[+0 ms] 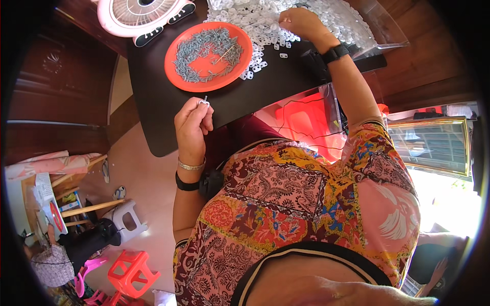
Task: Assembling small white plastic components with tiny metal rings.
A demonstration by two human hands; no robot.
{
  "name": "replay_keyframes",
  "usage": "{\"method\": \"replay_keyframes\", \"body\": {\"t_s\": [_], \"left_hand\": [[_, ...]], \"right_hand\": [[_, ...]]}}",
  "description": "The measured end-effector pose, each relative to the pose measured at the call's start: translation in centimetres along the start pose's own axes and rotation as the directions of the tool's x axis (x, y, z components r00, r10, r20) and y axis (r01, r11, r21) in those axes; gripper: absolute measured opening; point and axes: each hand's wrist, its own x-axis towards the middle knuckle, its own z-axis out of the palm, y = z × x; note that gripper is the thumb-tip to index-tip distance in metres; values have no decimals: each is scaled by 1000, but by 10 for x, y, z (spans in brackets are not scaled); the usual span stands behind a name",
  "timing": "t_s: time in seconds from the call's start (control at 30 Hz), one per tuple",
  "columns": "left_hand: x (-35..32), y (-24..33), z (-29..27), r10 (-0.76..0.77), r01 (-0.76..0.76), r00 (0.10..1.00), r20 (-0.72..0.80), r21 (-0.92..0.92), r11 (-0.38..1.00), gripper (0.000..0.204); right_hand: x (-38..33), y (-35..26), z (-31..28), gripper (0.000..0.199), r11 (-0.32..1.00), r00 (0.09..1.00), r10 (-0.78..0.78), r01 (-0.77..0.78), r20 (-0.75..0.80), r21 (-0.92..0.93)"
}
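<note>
My left hand (192,122) is at the near edge of the dark table, fingers closed on a small white plastic clip (204,102) with a thin grey screw standing up out of it. Just beyond it, an orange-red plate (176,76) carries many small grey screws (189,51) in a loose ring, with a thin pale stick (224,54) among them. My right hand (302,23) reaches over the heap of white plastic clips (255,25) at the far side, its fingers curled together. Whatever its fingertips hold, if anything, is hidden.
A pink-rimmed fan (145,15) stands at the far left of the dark table (153,107). A clear plastic bin (393,38) borders the heap at right. Red stools (131,273), a grey stool (127,222) and a person seated at lower left are on the floor side.
</note>
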Motion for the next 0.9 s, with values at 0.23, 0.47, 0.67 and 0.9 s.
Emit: {"method": "replay_keyframes", "body": {"t_s": [0.23, 0.47, 0.67, 0.9], "left_hand": [[0, 3, 4, -27, 27, 999, -23, 30, 999, 22], [-3, 5, 10, -4, 4, 999, -32, 3, 1000, 21], [-11, 16, 20, -2, 2, 1000, 1, 10, 1000, 22], [-12, 17, 23, 91, -89, 996, 21, -77, 993, 22]], "right_hand": [[-13, -25, -17, 22, 959, 962, -17, 93, -272, 269], [-38, -74, -34, 21, 821, 990, 38, 45, -133, 569], [-74, -151, -22, 17, 155, 980, -150, -106, 129, 982], [-87, -171, -6, 17, 35, 972, -175, -154, 158, 987]]}}
